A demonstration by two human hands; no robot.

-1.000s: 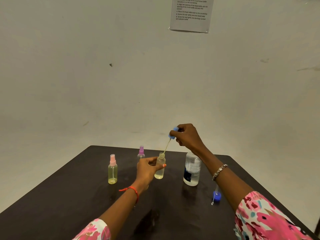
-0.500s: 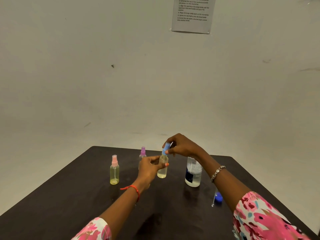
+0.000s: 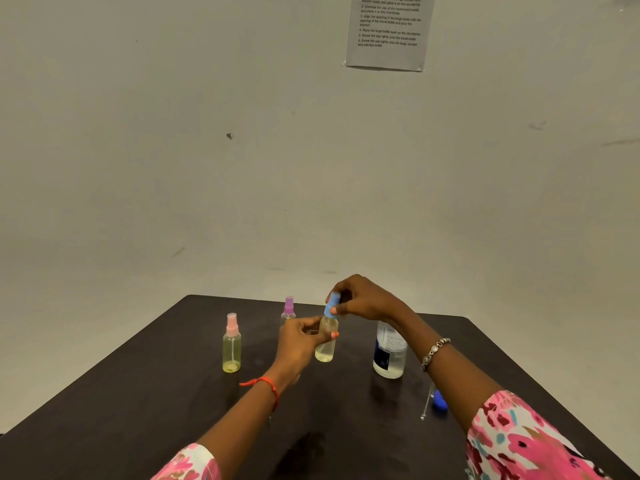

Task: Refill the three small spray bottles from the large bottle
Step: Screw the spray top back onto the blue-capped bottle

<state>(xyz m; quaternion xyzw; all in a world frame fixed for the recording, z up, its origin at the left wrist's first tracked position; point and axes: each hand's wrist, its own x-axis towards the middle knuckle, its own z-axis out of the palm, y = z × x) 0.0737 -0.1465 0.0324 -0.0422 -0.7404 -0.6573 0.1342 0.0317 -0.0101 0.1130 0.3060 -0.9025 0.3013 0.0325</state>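
Observation:
My left hand (image 3: 301, 344) grips a small clear spray bottle (image 3: 326, 344) that stands near the middle of the dark table (image 3: 138, 410). My right hand (image 3: 363, 299) pinches its blue spray cap (image 3: 331, 304), which sits on the bottle's neck. To the left stands a pink-capped spray bottle (image 3: 231, 342) with yellowish liquid at the bottom. Behind my left hand, a purple-capped spray bottle (image 3: 288, 306) is partly hidden. The large clear bottle (image 3: 389, 353) with a dark label stands to the right, under my right forearm, its top hidden.
A blue pump cap with a dip tube (image 3: 437, 400) lies on the table at the right, beside my right forearm. A printed sheet (image 3: 388, 29) hangs on the wall behind. The table's far edge is just past the bottles.
My right hand lowered the blue cap and its dip tube from above into the small bottle. The cap now sits on the neck. My left hand kept holding the bottle.

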